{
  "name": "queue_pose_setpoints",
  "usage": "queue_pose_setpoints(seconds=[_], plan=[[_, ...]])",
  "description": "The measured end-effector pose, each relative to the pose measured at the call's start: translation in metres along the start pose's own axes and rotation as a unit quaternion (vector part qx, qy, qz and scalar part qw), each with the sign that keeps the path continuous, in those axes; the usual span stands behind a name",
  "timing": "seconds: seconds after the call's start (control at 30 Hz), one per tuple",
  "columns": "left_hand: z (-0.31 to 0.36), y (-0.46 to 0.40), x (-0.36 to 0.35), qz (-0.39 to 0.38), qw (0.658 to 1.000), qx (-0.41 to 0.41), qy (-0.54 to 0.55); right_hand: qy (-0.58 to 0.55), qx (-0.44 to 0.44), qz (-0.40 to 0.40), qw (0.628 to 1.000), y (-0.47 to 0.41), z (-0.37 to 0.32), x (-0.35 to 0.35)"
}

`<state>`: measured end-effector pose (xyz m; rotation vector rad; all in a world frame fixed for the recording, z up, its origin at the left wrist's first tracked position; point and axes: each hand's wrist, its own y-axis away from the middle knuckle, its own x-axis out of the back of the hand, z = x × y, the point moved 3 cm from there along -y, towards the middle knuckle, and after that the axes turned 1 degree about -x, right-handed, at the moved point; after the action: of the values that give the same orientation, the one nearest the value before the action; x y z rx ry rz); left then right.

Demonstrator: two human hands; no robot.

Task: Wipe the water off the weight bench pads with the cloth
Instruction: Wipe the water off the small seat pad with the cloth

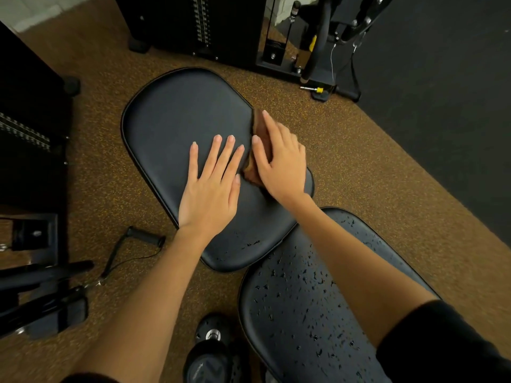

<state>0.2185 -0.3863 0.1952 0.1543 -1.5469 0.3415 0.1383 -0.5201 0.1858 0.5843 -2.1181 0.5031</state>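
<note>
Two black bench pads fill the middle of the view. The far pad (pixel 177 120) looks mostly dry, with a few droplets near its close end. The near pad (pixel 298 308) is covered in water droplets. My left hand (pixel 213 186) lies flat on the far pad with its fingers spread and nothing in it. My right hand (pixel 279 161) presses a brown cloth (pixel 258 128) against the far pad's right edge. Most of the cloth is hidden under that hand.
Brown speckled floor (pixel 373 175) surrounds the bench. A weight stack machine (pixel 201 26) stands beyond the far pad. A cable handle (pixel 143 236) and black equipment (pixel 41 297) lie at the left. A dumbbell (pixel 213 352) sits below the near pad. Black matting (pixel 442 106) lies at right.
</note>
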Motion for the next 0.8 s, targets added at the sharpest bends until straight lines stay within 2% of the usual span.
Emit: queue_pose_setpoints(seconds=[0.17, 0.27, 0.37, 0.47, 0.53, 0.6, 0.7, 0.8], plan=[[-0.001, 0.000, -0.001, 0.002, 1.000, 0.004, 0.002, -0.045, -0.183, -0.001, 0.982, 0.006, 0.032, 0.013], [0.000, 0.000, -0.001, 0.003, 1.000, 0.005, 0.006, -0.048, -0.256, 0.000, 0.966, 0.019, 0.044, 0.014], [0.000, 0.000, -0.001, 0.002, 1.000, 0.007, 0.010, -0.061, -0.320, 0.037, 0.945, 0.029, 0.047, 0.010], [0.000, 0.000, -0.002, -0.001, 1.000, 0.008, 0.006, -0.034, -0.387, 0.000, 0.921, 0.011, 0.041, 0.009], [0.001, 0.000, -0.002, -0.002, 1.000, 0.008, 0.003, -0.010, -0.362, -0.040, 0.931, -0.006, 0.030, 0.007], [0.001, -0.001, -0.001, -0.001, 1.000, 0.009, 0.004, -0.002, -0.292, -0.045, 0.955, -0.013, 0.020, 0.005], [0.001, -0.001, -0.001, -0.003, 1.000, 0.009, 0.011, -0.012, -0.207, 0.000, 0.978, 0.004, 0.023, 0.005], [0.001, -0.001, -0.001, -0.001, 1.000, 0.008, 0.008, -0.016, -0.225, 0.040, 0.973, 0.026, 0.035, 0.006]])
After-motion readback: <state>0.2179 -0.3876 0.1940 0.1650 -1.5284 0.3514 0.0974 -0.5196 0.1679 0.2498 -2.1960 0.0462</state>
